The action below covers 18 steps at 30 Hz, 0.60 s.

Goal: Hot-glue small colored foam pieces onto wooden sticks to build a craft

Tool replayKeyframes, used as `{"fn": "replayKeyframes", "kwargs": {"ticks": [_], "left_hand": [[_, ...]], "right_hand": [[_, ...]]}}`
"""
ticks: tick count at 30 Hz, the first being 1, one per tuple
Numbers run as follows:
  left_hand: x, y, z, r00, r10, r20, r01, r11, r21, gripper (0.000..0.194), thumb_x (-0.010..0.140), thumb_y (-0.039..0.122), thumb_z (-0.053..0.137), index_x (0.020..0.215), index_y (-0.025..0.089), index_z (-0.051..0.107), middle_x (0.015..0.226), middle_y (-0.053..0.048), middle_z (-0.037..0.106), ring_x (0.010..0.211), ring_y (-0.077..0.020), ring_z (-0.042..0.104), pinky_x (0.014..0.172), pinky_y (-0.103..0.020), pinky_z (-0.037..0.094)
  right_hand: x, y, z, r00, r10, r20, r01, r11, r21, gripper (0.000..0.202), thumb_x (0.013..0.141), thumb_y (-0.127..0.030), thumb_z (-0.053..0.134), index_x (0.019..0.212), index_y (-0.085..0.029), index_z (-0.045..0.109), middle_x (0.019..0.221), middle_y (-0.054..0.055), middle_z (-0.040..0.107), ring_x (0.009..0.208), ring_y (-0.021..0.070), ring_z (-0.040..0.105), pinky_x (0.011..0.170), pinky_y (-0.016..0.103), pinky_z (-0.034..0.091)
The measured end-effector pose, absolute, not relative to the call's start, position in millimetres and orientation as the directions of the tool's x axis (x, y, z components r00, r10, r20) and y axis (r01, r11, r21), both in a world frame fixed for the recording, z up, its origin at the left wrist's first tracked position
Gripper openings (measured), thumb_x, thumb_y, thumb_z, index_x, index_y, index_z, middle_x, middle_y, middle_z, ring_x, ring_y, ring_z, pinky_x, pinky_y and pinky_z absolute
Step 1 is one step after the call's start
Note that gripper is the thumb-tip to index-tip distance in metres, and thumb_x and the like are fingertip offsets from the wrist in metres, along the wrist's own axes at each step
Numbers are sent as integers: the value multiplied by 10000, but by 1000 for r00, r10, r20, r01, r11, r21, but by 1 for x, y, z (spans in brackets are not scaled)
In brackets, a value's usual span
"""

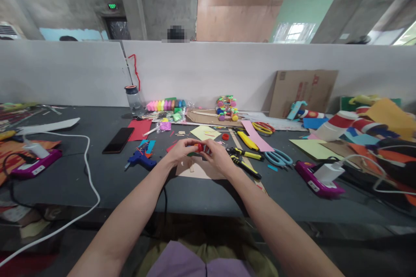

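Note:
My left hand [182, 150] and my right hand [215, 154] meet over the middle of the table. Between their fingertips is a small red round piece [200, 147], partly hidden, which I cannot name for sure. The fingers of both hands are closed on it. A pale sheet of paper [208, 172] lies under the hands, with thin wooden sticks [191, 165] on it. Just beyond the right hand is a red ring [225, 137]. A yellow-green paper [205, 133] with small sticks lies behind the hands.
Left are a blue glue gun [141, 161], black phone [118, 140] and bottle [133, 100]. Right are black-yellow pliers [243, 166], a yellow utility knife [247, 140], blue-handled scissors [278, 158] and a purple power strip [316, 181]. Coloured clay [165, 105] stands behind.

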State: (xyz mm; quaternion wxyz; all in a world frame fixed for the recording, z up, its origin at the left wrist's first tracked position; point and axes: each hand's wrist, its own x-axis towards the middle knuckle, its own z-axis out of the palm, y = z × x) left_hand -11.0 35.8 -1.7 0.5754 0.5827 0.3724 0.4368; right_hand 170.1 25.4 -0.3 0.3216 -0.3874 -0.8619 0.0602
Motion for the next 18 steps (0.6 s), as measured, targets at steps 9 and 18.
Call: {"fn": "replayKeyframes", "kwargs": {"ticks": [9, 18], "left_hand": [[-12, 34, 1, 399, 915, 67, -88, -35, 995, 387, 694, 239, 664, 1072, 159, 682, 998, -84, 695, 822, -168, 630, 702, -262, 456], [-12, 33, 2, 343, 936, 71, -73, -48, 996, 441, 656, 317, 750, 1050, 140, 661, 952, -90, 687, 782, -168, 642, 701, -275, 476]], "right_hand": [[171, 26, 1, -478, 709, 518, 638, 686, -350, 186, 862, -193, 575, 1047, -173, 574, 859, 44, 607, 723, 157, 549, 712, 287, 420], [173, 23, 4, -441, 699, 564, 585, 700, -410, 247, 889, -232, 540, 1129, -192, 579, 970, 69, 613, 753, 155, 581, 722, 288, 464]]}}
